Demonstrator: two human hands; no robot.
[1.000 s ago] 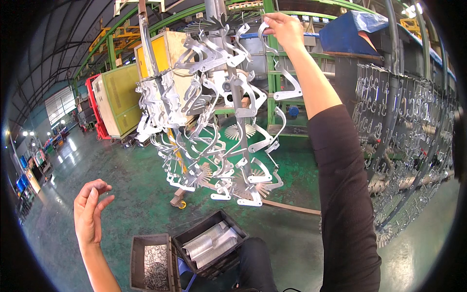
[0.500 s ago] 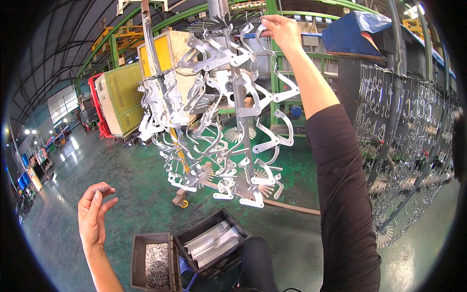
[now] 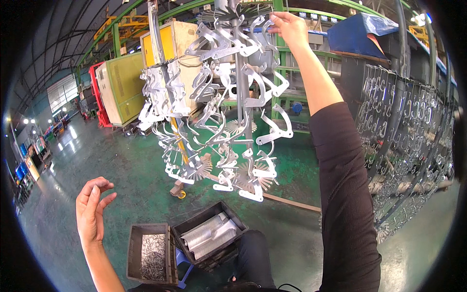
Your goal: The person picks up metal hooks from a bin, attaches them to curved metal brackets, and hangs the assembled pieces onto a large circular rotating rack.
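A tall hanging rack [image 3: 239, 82] carries tiers of curved silvery metal brackets [image 3: 220, 41] hooked on slotted discs. My right hand [image 3: 292, 31] is raised at the rack's top right. Its thumb and fingers are closed at the upper end of one curved metal bracket [image 3: 267, 33], just under the edge of the top slotted disc [image 3: 228, 13]; the exact grip is hard to see. My left hand [image 3: 92, 209] hovers at the lower left, away from the rack. Its fingers are loosely curled and apart from the thumb, with nothing in them.
Below stand two dark crates: the left crate [image 3: 132, 253] holds small metal hooks, the right crate [image 3: 181, 228] ribbed metal pieces. A second loaded rack [image 3: 165, 92] is behind at left. At right hang rows of small hooks [image 3: 408, 121]. A wheeled foot [image 3: 179, 191] rests on the green floor.
The brackets at the rack's right side have shifted, as if the rack has turned. My right hand has moved slightly to the right at its top. My left hand has hardly moved.
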